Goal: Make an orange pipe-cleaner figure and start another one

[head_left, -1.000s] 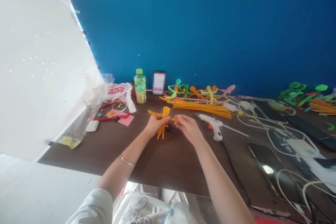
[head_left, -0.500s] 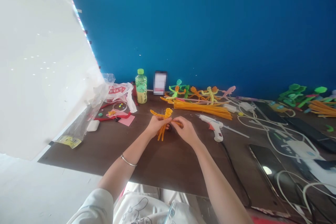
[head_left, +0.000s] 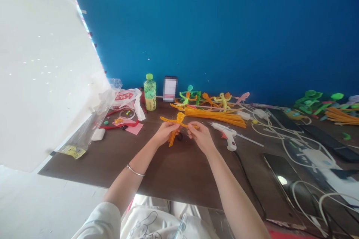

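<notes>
An orange pipe-cleaner figure [head_left: 180,118] is held above the dark table, with a rounded head, arms out to both sides and straight strands hanging below. My left hand [head_left: 166,133] is closed around its body, fingers partly hidden. My right hand [head_left: 199,134] pinches the arm on the right side. Beyond my hands lies a bundle of orange pipe cleaners [head_left: 215,116]. Finished-looking figures in several colours, among them a yellow one [head_left: 224,101], stand by the wall. A white glue gun [head_left: 230,138] lies to the right of my right hand.
On the dark table [head_left: 168,173] are a green-capped bottle [head_left: 150,93], an upright phone [head_left: 170,89], plastic bags [head_left: 126,99], a pink paper [head_left: 134,129] and a white case [head_left: 98,134]. White cables and a dark tablet-like device [head_left: 288,179] lie at the right.
My right hand has moved slightly right, away from my left hand. The figure's right arm now stretches out between them, and its head and body show more clearly. The view has shifted slightly.
</notes>
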A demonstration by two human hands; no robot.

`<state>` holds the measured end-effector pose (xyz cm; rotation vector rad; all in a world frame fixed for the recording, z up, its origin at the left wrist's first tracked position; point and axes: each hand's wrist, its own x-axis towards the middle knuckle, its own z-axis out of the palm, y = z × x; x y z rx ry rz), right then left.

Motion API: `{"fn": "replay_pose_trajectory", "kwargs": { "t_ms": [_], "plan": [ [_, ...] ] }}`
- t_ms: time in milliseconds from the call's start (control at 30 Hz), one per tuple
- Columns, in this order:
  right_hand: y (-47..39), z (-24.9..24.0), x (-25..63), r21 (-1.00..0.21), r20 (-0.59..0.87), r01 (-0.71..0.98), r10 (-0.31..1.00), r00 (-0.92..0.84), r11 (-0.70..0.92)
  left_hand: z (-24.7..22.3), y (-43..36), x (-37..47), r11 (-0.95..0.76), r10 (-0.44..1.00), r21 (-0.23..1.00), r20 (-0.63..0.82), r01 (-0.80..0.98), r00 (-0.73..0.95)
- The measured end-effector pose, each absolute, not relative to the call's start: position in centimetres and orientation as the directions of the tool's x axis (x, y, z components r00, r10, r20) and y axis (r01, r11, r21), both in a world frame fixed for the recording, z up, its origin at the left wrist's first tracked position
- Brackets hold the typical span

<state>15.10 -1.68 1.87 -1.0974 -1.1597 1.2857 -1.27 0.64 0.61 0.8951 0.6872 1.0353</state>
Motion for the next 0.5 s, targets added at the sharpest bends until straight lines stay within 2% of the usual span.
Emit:
{"fn": "replay_pose_trajectory", "kwargs": {
  "t_ms": [67, 167, 367, 500],
  "plan": [
    [-1.3, 1.5, 15.2, -0.961, -0.011, -0.277, 0.998, 0.063, 0.006, 0.6, 0.7, -1.2, 0.283, 0.925, 0.825, -0.099, -0.489, 0.367],
    [-0.8, 0.9, 15.3, -0.914, -0.065, -0.406, 0.99, 0.127, -0.008, 0.6, 0.6, -1.0, 0.305, 0.927, 0.807, -0.129, -0.506, 0.353],
    [-0.1, -0.4, 14.7, -0.865, -0.06, -0.5, 0.98, 0.192, 0.045, 0.2, 0.1, -0.4, 0.335, 0.918, 0.795, -0.153, -0.505, 0.367],
    [-0.2, -0.8, 13.9, -0.867, -0.051, -0.498, 0.989, 0.139, 0.025, 0.1, 0.0, -0.2, 0.317, 0.926, 0.782, -0.131, -0.537, 0.355]
  ]
}}
